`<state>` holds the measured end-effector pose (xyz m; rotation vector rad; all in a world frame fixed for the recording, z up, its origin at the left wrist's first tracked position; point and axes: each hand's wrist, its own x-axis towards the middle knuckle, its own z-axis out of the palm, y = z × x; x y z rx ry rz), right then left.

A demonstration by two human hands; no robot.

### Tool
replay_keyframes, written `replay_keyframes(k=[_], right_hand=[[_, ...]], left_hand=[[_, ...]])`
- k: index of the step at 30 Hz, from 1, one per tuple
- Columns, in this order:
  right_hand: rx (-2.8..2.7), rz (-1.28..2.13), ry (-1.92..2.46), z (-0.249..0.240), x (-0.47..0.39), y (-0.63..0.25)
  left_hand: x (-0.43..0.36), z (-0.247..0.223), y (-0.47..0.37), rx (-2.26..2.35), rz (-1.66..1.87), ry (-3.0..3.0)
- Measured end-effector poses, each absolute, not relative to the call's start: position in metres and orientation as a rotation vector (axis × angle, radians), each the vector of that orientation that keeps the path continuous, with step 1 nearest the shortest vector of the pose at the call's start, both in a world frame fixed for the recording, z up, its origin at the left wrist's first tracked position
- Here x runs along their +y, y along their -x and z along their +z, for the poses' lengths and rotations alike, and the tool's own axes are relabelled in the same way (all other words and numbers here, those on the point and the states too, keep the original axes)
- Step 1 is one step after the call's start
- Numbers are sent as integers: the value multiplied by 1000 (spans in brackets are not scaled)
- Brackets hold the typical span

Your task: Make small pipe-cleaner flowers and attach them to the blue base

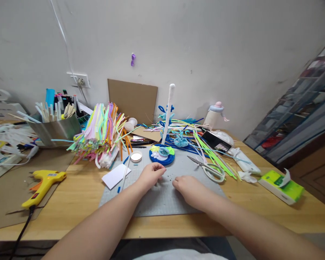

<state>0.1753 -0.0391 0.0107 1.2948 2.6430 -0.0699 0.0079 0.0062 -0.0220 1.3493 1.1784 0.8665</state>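
Note:
Just in front of a round blue pipe-cleaner base (153, 159), my left hand (153, 173) is closed, thumb and forefinger drawn together. Anything between those fingertips is too small to make out. My right hand (188, 187) lies low over the grey cutting mat (162, 206), fingers curled inward, their tips partly hidden. Tiny dark bits sit on the mat between the hands. Yellow, white and light-blue fuzzy shapes top the base. A white fuzzy stick (168, 112) rises upright behind it, with blue curled loops around. Scissors (212, 171) lie partly spread to the right of the base.
On the left are a yellow glue gun (43, 184), a metal holder of sticks (50, 131) and a pipe-cleaner bundle (97, 130). A white card (116, 176) and round tin (136, 156) lie nearer. Right: phone (216, 141), bottle (212, 117), green tissue pack (281, 186).

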Motion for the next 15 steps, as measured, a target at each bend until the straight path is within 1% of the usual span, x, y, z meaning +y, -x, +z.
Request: replay_keyframes(k=[5,8,11,15], right_hand=[[2634,-165,-1362,5,-40,-170],[2663,-279,-1432,5,-36,-177],[2701,-481,-1544,10,-25,-186],[2757,-878,-1681,11,-4,-182]], left_hand=[[5,-22,-8,1178,865,-1367],[5,-22,-7,1176,878,-1377],[5,-21,-6,1160,914,-1404],[2,-14,-6,1138,998,-1443]])
